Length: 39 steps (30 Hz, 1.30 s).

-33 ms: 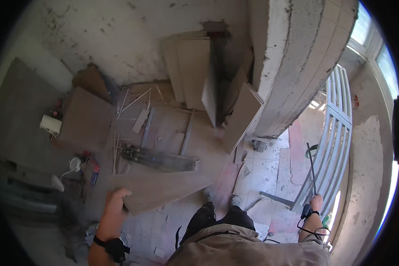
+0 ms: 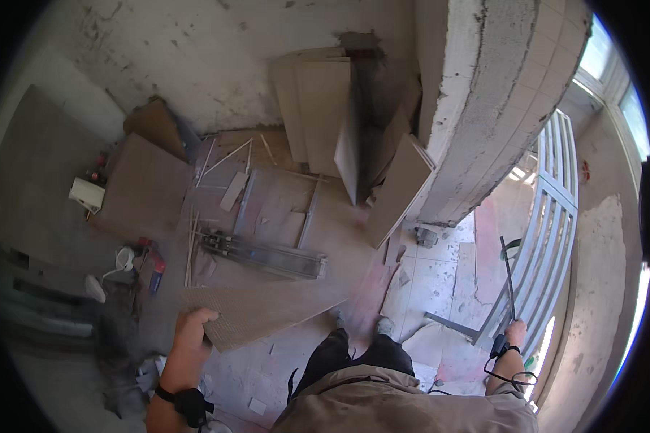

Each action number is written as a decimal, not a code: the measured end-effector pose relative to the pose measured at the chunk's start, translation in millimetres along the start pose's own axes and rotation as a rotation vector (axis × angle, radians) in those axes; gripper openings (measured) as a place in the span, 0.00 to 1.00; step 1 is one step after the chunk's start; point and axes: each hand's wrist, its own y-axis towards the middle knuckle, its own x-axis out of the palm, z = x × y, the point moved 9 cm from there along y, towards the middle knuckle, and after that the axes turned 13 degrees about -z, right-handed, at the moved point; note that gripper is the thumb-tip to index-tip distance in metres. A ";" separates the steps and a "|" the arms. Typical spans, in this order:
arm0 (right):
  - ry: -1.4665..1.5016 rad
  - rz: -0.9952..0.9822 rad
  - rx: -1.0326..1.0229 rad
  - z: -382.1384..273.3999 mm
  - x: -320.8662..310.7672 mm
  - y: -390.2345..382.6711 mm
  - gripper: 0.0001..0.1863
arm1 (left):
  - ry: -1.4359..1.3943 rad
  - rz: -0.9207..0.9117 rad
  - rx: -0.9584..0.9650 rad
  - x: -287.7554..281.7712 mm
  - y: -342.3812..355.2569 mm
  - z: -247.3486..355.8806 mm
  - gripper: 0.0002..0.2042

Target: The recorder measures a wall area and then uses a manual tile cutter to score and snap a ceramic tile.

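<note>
Two bare hands, both occupied. Step in hand, as judged: the person is handling a long, tapering tile panel (image 2: 267, 314); the next move seems to be calling for a firm edge grip and for clearance from the tile cutter (image 2: 267, 258).
Panel: extending from the left hand (image 2: 193, 326) toward the shoes (image 2: 385, 326), lying nearer the body than the cutter; whether its underside is touching the floor (image 2: 430, 281) cannot be told.
Left hand: clasping the panel's ridged left end, its forearm rising from the lower edge of view.
Right hand (image 2: 515, 330): clenching the near end of a slim dark bar (image 2: 508, 281), which is pointing away from the body; the arm is reaching wide, beside a grey slatted metal frame (image 2: 556, 195). Contact with the frame is not showing clearly.
</note>
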 end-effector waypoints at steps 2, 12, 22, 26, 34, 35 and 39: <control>-0.110 -0.025 -0.007 -14.9 6.6 10.6 0.15 | -0.049 0.038 0.000 -1.3 -25.7 -22.0 0.22; 0.019 0.378 -0.542 -180.2 -70.3 -49.5 0.20 | 0.024 0.246 0.027 -51.4 -83.2 -80.2 0.19; 0.000 -1.955 -0.805 -442.5 186.6 -627.2 0.39 | 0.887 -0.045 0.031 -68.0 -18.6 -111.0 0.14; -0.186 -1.740 -0.802 -468.6 225.1 -655.0 0.43 | 1.016 -0.156 0.202 -115.0 -6.1 -114.9 0.13; 0.193 -1.535 -0.545 -527.2 240.4 -659.5 0.38 | 1.147 -0.385 0.318 -198.1 0.8 -60.8 0.13; -0.026 -1.495 -0.900 -542.0 251.5 -654.8 0.37 | 1.197 -0.433 0.302 -200.3 -1.9 -48.2 0.13; -0.246 -1.635 -1.432 -558.3 220.1 -723.0 0.32 | 1.319 -0.560 0.411 -212.6 -1.9 -11.7 0.10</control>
